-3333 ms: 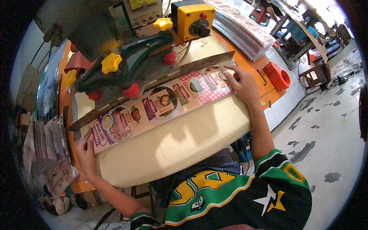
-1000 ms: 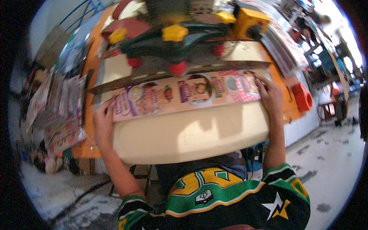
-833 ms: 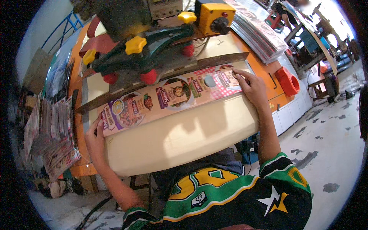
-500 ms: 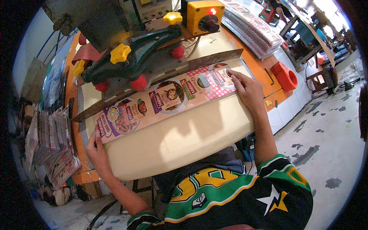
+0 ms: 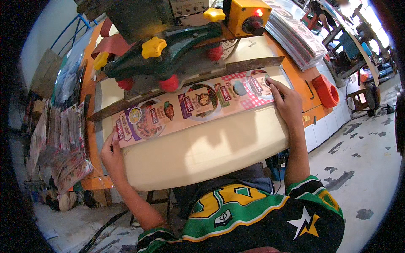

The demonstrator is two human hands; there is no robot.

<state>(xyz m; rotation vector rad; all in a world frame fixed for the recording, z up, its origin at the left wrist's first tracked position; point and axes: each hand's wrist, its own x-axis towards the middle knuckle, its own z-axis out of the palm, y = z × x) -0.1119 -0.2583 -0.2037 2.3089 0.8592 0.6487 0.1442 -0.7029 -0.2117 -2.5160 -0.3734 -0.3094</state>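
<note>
A long printed plastic strip point(image 5: 168, 113) with food pictures lies flat on the cream padded surface point(image 5: 211, 145), its far edge along a dark metal bar point(image 5: 236, 66). My left hand point(image 5: 112, 155) holds the strip's left end between thumb and fingers. At the other end my right hand point(image 5: 287, 102) pinches the right corner, thumb on top; its other fingers are partly hidden. Above the bar stands a dark green press head point(image 5: 181, 46) with yellow star knobs point(image 5: 154, 47) and red round feet point(image 5: 169, 83).
A yellow control box point(image 5: 247, 17) with a lit red lamp sits behind the press. Stacked printed sheets point(image 5: 291, 36) lie at the far right, near a red tape-dispenser-like ring point(image 5: 325, 91) and a hex key point(image 5: 310, 89). Bundled printed packs point(image 5: 63, 141) stand at left.
The whole view has shifted, so the table and press appear farther right and slightly higher. Both hands keep their hold on the strip's ends, and the strip stays along the bar.
</note>
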